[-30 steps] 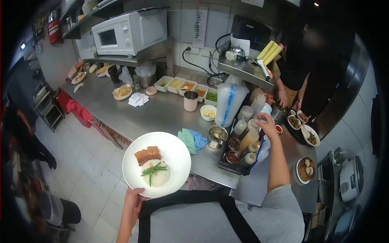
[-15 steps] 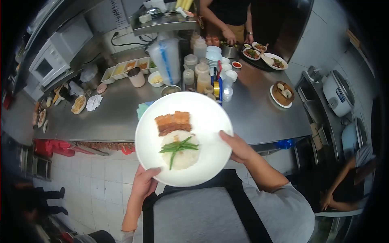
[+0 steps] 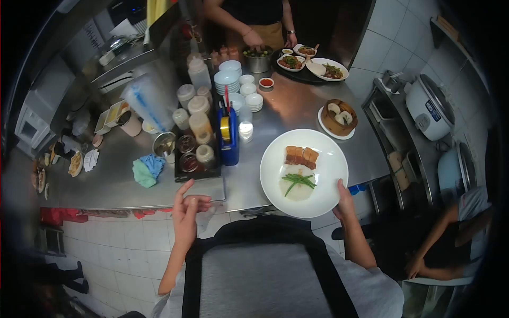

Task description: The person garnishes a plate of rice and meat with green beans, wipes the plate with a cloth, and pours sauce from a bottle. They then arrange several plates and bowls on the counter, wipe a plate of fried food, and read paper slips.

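My right hand [image 3: 345, 202] grips the near rim of a white plate [image 3: 328, 159] that carries sliced pork, a mound of rice and green beans. The plate sits low over the steel counter [image 3: 286, 111], at its near right edge. My left hand [image 3: 186, 209] is free, fingers spread, hovering at the counter's front edge just below a black tray of sauce bottles and jars [image 3: 193, 153].
A bamboo steamer with buns [image 3: 339, 117] stands beyond the plate. A blue tape dispenser [image 3: 228, 138], stacked small bowls [image 3: 233, 77] and cloths [image 3: 147, 169] fill the counter. Another person's hands [image 3: 253, 38] work at dishes on the far side. Rice cookers [image 3: 429, 108] stand right.
My left hand let go of the plate and moved left. My right hand carried the plate right and down to the counter's near right edge. The view swung right.
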The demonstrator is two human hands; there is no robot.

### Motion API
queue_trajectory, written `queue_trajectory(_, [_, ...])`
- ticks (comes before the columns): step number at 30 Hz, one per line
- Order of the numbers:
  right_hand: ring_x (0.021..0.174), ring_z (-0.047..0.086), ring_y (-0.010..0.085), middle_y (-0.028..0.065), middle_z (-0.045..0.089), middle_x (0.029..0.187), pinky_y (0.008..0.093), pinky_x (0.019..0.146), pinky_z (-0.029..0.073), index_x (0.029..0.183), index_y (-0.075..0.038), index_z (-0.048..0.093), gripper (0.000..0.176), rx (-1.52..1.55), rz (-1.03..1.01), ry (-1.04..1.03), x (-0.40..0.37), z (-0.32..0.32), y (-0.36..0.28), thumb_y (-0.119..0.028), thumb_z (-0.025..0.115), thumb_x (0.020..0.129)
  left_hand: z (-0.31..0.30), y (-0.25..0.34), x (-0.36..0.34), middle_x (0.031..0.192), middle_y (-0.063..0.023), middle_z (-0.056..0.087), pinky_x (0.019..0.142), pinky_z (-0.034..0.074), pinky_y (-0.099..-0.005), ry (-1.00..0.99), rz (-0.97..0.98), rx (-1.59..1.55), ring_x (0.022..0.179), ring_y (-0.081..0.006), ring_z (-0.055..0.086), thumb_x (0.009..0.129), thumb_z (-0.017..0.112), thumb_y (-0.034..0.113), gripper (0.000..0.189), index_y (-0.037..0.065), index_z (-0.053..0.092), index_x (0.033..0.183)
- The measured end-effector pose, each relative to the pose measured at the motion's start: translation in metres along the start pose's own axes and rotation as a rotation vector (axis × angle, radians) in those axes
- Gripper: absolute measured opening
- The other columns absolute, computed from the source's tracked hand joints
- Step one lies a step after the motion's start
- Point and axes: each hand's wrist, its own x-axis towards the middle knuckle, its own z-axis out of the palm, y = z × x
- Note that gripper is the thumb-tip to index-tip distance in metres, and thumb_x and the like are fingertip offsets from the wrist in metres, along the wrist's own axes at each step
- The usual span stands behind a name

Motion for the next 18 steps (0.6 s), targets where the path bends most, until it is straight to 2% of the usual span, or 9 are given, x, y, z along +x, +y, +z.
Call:
queue_trajectory(3, [0.102,0.058,0.0251,0.0192,0.054,0.115,0.0352,0.088,0.047,0.125,0.008,0.038,0.053,-0.016,0.065,0.037,0.052,-0.048,0.008,-0.036,0.044,0.094,0.011,-0.024,0.008,0.1,-0.0094,0.06,0.075,0.046,-0.0259,0.252,0.039,0.121,0.086,-0.0156,0.058,0.092,0.048,0.019,0.039,0.006,0.041,0.127])
queue_trajectory(6, [0.1,0.058,0.0258,0.0188,0.055,0.115,0.0346,0.088,0.047,0.124,0.009,0.038,0.054,-0.068,0.174,0.039,0.088,-0.062,0.004,-0.036,0.045,0.094,0.004,-0.053,0.009,0.112,-0.0089,0.054,0.08,0.044,-0.0281,0.532,0.049,0.201,0.098,-0.0161,0.051,0.092,0.048,0.019,0.034,0.006,0.045,0.123])
queue_trajectory(10, [0.098,0.059,0.024,0.0185,0.057,0.113,0.0334,0.085,0.048,0.123,0.009,0.04,0.053,-0.143,0.223,-0.025,0.131,-0.073,-0.003,-0.035,0.045,0.094,-0.031,-0.096,-0.007,0.123,-0.0098,0.045,0.087,0.04,-0.0341,0.819,0.013,0.349,0.108,-0.0201,0.044,0.092,0.048,0.021,0.032,0.007,0.048,0.12])
queue_trajectory(12, [0.094,0.061,0.0227,0.0174,0.059,0.109,0.0325,0.082,0.048,0.12,0.009,0.043,0.052,-0.161,0.214,-0.029,0.149,-0.072,-0.004,-0.036,0.046,0.094,-0.059,-0.122,-0.015,0.122,-0.0106,0.043,0.091,0.037,-0.0363,0.935,-0.023,0.501,0.109,-0.0224,0.042,0.091,0.049,0.021,0.032,0.007,0.048,0.12])
queue_trajectory(15, [0.078,0.062,0.0191,0.0126,0.065,0.094,0.0312,0.072,0.049,0.108,0.007,0.056,0.044,-0.402,0.159,-0.04,0.182,-0.086,-0.002,-0.034,0.047,0.094,-0.078,-0.129,-0.015,0.119,-0.0138,0.042,0.093,0.033,-0.0388,1.068,-0.066,0.704,0.109,-0.0272,0.04,0.09,0.051,0.022,0.034,0.006,0.049,0.12])
queue_trajectory(18, [0.064,0.06,0.0181,0.0089,0.066,0.075,0.0295,0.063,0.047,0.086,0.004,0.064,0.041,-0.916,-0.07,0.065,0.194,-0.078,-0.018,-0.034,0.048,0.092,-0.103,-0.132,-0.006,0.12,-0.0167,0.043,0.091,0.034,-0.0398,1.142,-0.084,0.871,0.109,-0.0306,0.041,0.089,0.052,0.022,0.034,0.004,0.05,0.118])
